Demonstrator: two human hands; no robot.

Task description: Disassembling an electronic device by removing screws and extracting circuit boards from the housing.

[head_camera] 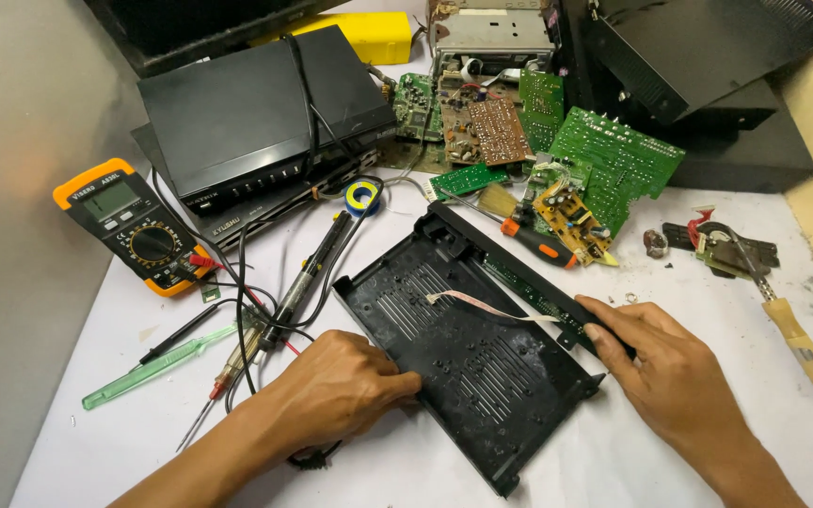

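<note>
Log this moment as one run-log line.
left hand: resting on near edge of black plastic tray | right hand: fingers on tray's right edge | white ribbon cable: lying inside tray | multimeter: far left

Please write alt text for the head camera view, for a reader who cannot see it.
Two bare hands, left hand and right hand, press on an empty black plastic case on a white table; circuit boards and a multimeter lie around it.
</note>
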